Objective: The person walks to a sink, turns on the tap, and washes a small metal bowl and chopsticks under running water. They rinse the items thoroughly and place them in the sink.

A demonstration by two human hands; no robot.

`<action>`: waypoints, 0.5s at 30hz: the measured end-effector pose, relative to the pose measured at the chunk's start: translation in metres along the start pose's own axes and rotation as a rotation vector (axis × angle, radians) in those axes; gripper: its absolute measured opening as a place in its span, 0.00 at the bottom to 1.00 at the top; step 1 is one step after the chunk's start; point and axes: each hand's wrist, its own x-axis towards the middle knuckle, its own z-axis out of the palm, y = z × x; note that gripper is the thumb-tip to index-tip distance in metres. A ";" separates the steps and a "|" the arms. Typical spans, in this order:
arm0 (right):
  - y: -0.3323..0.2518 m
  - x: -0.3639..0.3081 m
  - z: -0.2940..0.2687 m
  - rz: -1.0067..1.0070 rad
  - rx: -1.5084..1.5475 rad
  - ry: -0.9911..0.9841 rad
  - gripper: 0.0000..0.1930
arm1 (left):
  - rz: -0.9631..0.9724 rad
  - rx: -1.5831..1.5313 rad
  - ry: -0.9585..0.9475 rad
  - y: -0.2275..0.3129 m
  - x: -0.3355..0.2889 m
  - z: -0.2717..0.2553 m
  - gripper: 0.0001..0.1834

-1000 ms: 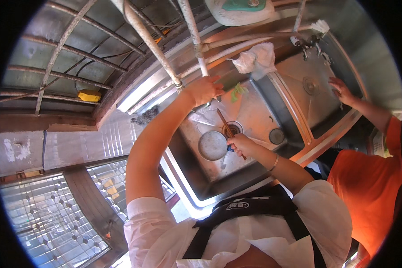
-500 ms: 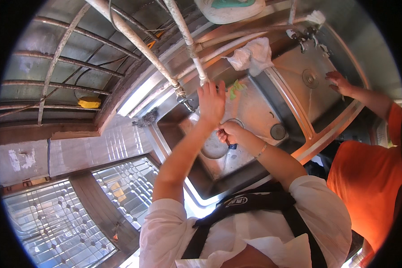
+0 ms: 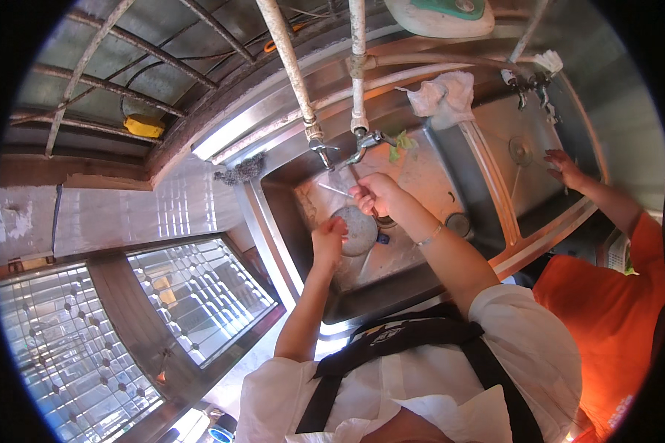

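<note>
My right hand is closed around a thin, pale, stick-like utensil whose end points left, below the taps; its kind is not clear. My left hand is lower in the steel sink, fingers loosely curled and slightly apart, at the left edge of a round grey dish-like thing. Whether they touch it is hard to tell. Beside that lies a small dark blue piece. Above my hands, a metal tap and a second tap hang from upright pipes.
Green leaf scraps lie near the sink's back wall, beside a white cloth on the divider. A co-worker's hand reaches over the right basin. A dark scouring pad rests on the left ledge.
My left hand has come down from the tap into the sink, beside the round thing. My right hand has moved up slightly, with the thin utensil now visible. The view has shifted.
</note>
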 end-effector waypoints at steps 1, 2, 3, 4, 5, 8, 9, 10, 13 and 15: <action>0.000 0.001 0.006 0.028 -0.054 -0.019 0.06 | -0.039 -0.102 0.010 0.001 0.010 -0.001 0.14; 0.002 0.002 0.010 0.034 -0.110 -0.050 0.06 | -0.029 -0.130 0.028 0.002 0.016 -0.002 0.12; 0.003 0.003 0.014 0.016 -0.120 -0.018 0.06 | -0.056 -0.165 0.050 0.004 0.023 -0.001 0.12; 0.005 0.004 0.016 -0.025 -0.132 -0.002 0.06 | -0.070 -0.203 0.061 0.006 0.030 -0.002 0.12; 0.007 0.006 0.017 -0.055 -0.138 -0.002 0.07 | -0.101 -0.242 0.076 0.009 0.035 -0.001 0.12; 0.014 0.007 0.016 -0.108 -0.159 0.017 0.08 | -0.171 -0.375 0.052 0.014 0.050 0.004 0.10; 0.015 0.008 0.015 -0.099 -0.172 0.013 0.08 | -0.212 -0.415 0.045 0.015 0.055 0.005 0.10; 0.017 0.008 0.013 -0.077 -0.185 0.010 0.08 | -0.207 -0.413 0.017 0.015 0.059 0.007 0.10; 0.023 0.010 0.010 -0.165 -0.345 0.089 0.08 | -0.272 -0.458 -0.146 0.012 0.068 0.013 0.13; 0.030 0.011 0.010 -0.246 -0.491 0.167 0.08 | -0.295 -0.491 -0.162 0.007 0.068 0.022 0.13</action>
